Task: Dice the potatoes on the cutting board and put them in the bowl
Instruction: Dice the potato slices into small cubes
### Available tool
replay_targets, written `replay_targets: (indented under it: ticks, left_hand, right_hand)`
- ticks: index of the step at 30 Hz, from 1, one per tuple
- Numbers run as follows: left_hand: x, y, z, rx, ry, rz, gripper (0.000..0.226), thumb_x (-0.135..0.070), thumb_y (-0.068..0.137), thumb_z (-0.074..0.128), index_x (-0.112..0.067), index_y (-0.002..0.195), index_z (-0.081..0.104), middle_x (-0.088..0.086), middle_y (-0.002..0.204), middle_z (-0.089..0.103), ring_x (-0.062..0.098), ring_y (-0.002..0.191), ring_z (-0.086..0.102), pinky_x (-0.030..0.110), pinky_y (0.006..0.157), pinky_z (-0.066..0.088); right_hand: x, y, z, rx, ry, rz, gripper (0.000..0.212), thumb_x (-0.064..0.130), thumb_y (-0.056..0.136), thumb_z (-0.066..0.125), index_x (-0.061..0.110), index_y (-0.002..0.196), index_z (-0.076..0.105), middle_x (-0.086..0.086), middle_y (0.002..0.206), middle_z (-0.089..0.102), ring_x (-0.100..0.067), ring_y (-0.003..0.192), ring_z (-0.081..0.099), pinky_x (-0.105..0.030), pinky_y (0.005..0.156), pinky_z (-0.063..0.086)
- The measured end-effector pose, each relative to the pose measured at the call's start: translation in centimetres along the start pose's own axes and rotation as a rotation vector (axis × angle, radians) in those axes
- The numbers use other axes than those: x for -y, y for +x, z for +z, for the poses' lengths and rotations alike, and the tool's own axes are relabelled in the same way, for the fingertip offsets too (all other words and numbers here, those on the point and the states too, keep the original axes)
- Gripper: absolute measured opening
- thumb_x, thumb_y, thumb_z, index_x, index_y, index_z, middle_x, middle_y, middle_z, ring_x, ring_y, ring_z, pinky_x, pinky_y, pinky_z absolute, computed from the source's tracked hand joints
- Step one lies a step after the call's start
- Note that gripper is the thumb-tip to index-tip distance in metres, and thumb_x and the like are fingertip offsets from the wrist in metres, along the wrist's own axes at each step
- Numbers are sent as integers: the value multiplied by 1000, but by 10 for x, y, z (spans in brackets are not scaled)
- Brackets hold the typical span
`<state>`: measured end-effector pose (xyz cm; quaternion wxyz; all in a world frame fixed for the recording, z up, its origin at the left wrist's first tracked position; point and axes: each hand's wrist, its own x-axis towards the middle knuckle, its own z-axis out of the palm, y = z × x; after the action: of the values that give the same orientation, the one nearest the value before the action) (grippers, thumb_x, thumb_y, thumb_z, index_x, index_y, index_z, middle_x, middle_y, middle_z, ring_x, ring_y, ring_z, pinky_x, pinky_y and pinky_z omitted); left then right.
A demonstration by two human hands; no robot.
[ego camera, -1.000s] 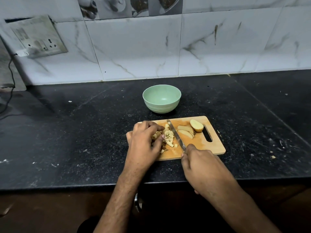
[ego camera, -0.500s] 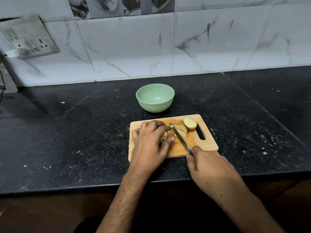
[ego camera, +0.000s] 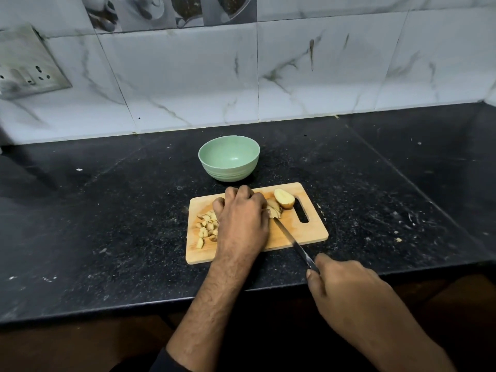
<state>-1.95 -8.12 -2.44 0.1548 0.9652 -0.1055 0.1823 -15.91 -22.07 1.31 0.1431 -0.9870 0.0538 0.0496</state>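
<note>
A wooden cutting board lies on the black counter. Diced potato pieces sit in a loose pile on its left part. A potato half lies cut face up near the board's handle slot, with potato slices beside it. My left hand rests with curled fingers over the slices at the board's middle. My right hand grips the handle of a knife, whose blade points at the slices. An empty green bowl stands behind the board.
The black counter is speckled with crumbs and ends at a front edge near my arms. A white marble-tiled wall rises behind it. A switch plate is on the wall at the far left.
My left hand has shifted right off the diced pile, which now shows on the board's left, and onto the slices. My right hand has drawn the knife back toward the counter's edge.
</note>
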Motion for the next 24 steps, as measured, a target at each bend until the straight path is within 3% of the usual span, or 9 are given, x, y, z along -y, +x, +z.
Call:
replay_targets:
  ticks: [4,14,20,24]
  left_hand:
    - [2,1,0,28,8,-35,17,-35,94,56,-28,104,67,-8,109,52,16,109,36,40,93,28]
    - [26,-8,-20,-57,-24,-115,16,-35,93,58,-30,102,70,-11,112,51,14,113,34,38,93,24]
    - [48,-14,-30,-135,-29,-170,14,-35,96,57,-31,102,68,-12,114,53,12,112,36,39,94,27]
    - [55,-18,-33,-147,-52,-167,14,-35,97,56,-31,103,67,-13,113,54,11,110,39,40,94,29]
  right_hand:
    - [0,2,1,16,6,-12,21,45,105,31,31,94,42,7,77,50,-14,76,50,-29,66,40]
    - [27,30,7,98,76,-17,30,38,105,33,20,116,54,3,84,62,-14,67,63,-37,73,60]
    - [45,31,9,84,97,-108,31,40,106,32,20,116,54,3,86,62,-11,61,57,-31,64,56]
    - [48,26,3,49,106,-149,30,42,106,30,24,119,50,5,80,61,-5,57,53,-27,66,53]
